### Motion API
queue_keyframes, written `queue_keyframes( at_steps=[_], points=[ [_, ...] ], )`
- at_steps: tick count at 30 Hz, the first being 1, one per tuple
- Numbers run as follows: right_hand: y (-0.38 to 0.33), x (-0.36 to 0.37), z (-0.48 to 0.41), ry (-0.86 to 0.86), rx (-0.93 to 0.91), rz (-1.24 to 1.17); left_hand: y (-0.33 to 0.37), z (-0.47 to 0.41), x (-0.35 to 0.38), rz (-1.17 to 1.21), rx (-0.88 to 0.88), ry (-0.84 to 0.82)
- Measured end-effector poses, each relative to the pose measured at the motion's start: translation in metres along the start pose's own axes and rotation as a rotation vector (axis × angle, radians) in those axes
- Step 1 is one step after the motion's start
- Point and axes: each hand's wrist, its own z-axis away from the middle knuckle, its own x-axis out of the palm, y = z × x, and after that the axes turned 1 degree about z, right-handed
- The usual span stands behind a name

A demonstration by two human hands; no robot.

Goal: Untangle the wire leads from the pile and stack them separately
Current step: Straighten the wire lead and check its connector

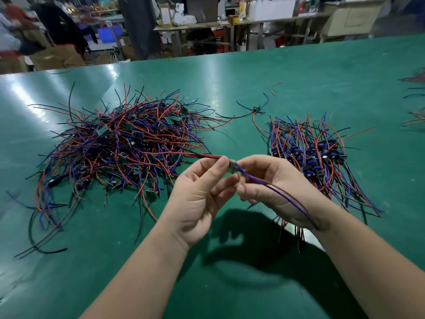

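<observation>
Wire lead (231, 168) pinched above table (299, 77)

Left hand (200, 194) and right hand (276, 185), palms up, each pinch its small board with fingertips. It runs left to right: red end toward the tangled pile (119, 143), blue end draped over the right palm.

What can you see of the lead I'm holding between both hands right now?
The held lead is a small green board with thin insulated wires at both ends. Red and black wires run left toward the tangled pile; blue and dark wires trail right across the right hand, past the wrist. The left hand pinches it beside the board. It is held above the green table.
</observation>
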Motion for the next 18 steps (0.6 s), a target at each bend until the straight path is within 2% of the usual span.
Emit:
queue_keyframes(
  at_steps=[3, 8, 13, 15, 18],
  points=[
    [-0.001, 0.004, -0.001, 0.058, -0.068, -0.102, -0.003, 0.001, 0.001, -0.068, -0.01, 0.018],
    [-0.007, 0.005, -0.001, 0.166, 0.002, -0.329, -0.009, 0.002, 0.002, -0.197, 0.043, 0.031],
    [-0.01, 0.001, -0.003, 0.24, 0.088, -0.363, -0.016, 0.002, 0.001, -0.479, 0.205, -0.089],
    [-0.013, -0.004, -0.002, 0.243, 0.103, -0.387, -0.016, 0.003, 0.0, -0.486, 0.199, -0.142],
    [-0.016, -0.012, 0.001, 0.184, 0.119, -0.318, -0.014, 0.003, 0.002, -0.37, 0.081, -0.131]
  ],
)
